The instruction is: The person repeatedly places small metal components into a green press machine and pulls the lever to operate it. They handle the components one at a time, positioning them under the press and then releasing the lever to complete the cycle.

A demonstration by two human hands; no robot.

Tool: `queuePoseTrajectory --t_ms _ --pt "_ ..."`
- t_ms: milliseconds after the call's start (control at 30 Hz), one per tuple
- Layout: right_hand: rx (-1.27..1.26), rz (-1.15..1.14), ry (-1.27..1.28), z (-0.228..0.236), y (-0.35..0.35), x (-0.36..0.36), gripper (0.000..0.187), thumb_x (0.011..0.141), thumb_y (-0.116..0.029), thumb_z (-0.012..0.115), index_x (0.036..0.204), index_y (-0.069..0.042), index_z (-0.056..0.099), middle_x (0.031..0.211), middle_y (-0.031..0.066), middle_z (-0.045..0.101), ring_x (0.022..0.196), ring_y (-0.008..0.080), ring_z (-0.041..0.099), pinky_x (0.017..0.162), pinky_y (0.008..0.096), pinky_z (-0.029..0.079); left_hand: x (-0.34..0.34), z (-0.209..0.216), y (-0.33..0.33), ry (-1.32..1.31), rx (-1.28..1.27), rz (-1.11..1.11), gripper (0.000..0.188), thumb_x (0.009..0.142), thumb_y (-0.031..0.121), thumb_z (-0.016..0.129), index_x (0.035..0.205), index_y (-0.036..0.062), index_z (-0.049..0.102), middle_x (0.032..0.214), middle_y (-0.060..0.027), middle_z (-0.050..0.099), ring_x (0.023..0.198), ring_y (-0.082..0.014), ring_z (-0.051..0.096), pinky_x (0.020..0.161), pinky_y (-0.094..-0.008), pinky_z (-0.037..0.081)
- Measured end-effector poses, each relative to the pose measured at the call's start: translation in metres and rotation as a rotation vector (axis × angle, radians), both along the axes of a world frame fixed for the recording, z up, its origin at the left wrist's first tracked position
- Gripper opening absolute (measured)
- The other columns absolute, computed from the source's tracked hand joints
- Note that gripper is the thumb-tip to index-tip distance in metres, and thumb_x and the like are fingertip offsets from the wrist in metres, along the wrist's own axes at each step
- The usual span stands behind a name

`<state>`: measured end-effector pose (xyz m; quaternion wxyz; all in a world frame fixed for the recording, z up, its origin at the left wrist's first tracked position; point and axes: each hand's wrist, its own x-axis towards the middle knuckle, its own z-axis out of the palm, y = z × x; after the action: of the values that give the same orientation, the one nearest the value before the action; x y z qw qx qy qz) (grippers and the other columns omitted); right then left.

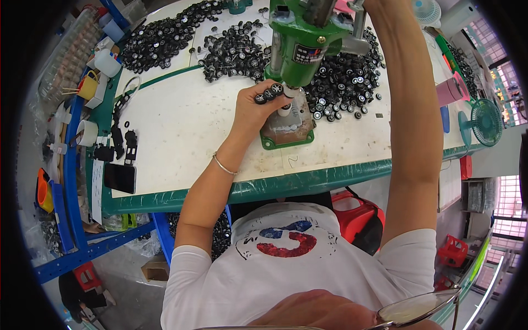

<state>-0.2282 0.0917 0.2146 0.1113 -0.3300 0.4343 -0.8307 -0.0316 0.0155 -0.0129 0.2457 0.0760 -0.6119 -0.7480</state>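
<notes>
Several small black toy wheels (268,94) with silver hubs are pinched between the fingers and thumb of my left hand (256,107). That hand is beside the ram of a green bench press (300,58), just above its base plate (283,135). A small white cylindrical piece (284,110) stands on the plate by my thumb. My right arm (415,110) reaches up past the press. The top edge cuts off my right hand (379,2) near the metal lever (358,22), so its fingers are hidden.
Loose wheels (346,82) are heaped right of the press. Wheels on thin axles (236,55) lie behind my left hand, with another pile (159,41) farther left. A phone (120,178) and black plastic parts (130,146) lie left; a pink cup (452,89) and fan (487,122) stand right.
</notes>
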Motion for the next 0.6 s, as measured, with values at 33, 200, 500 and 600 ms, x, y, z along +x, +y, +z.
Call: queuePoseTrajectory --t_ms 33,200,500,600 --pt "-0.004 -0.019 0.010 0.000 0.000 0.001 0.022 0.089 -0.025 0.065 0.081 -0.007 0.058 0.059 -0.0069 0.047 0.046 0.0033 0.041 0.040 0.0186 0.030 0.001 0.001 0.001 -0.007 0.005 0.007 0.019 0.074 0.000 0.076 0.092 0.0004 0.070 0.084 -0.0009 0.068 0.074 -0.0057 0.059 0.069 -0.0212 0.048" --pt "0.018 -0.233 0.148 0.004 0.013 0.029 0.018 0.090 -0.024 0.061 0.080 -0.009 0.057 0.059 -0.0089 0.041 0.046 0.0019 0.037 0.039 0.0189 0.025 0.003 0.002 0.000 -0.060 -0.067 0.014 0.027 0.075 0.000 0.074 0.102 0.0004 0.069 0.089 -0.0047 0.070 0.078 -0.0095 0.064 0.073 -0.0233 0.051" --pt "-0.159 -0.200 0.326 0.003 0.033 0.063 0.025 0.092 -0.025 0.058 0.073 -0.012 0.048 0.055 -0.0095 0.030 0.040 0.0007 0.022 0.035 0.0189 0.015 0.004 -0.001 0.000 -0.056 -0.042 0.010 0.032 0.076 -0.001 0.073 0.107 0.0001 0.068 0.092 -0.0072 0.070 0.081 -0.0110 0.066 0.075 -0.0246 0.053" --pt "-0.225 -0.209 0.420 -0.001 0.039 0.072 0.028 0.092 -0.025 0.057 0.070 -0.013 0.044 0.054 -0.0091 0.029 0.040 0.0013 0.021 0.035 0.0194 0.015 0.003 0.000 0.001 -0.055 -0.057 0.013 0.032 0.076 -0.001 0.073 0.107 0.0000 0.068 0.092 -0.0072 0.070 0.081 -0.0109 0.066 0.075 -0.0245 0.053"
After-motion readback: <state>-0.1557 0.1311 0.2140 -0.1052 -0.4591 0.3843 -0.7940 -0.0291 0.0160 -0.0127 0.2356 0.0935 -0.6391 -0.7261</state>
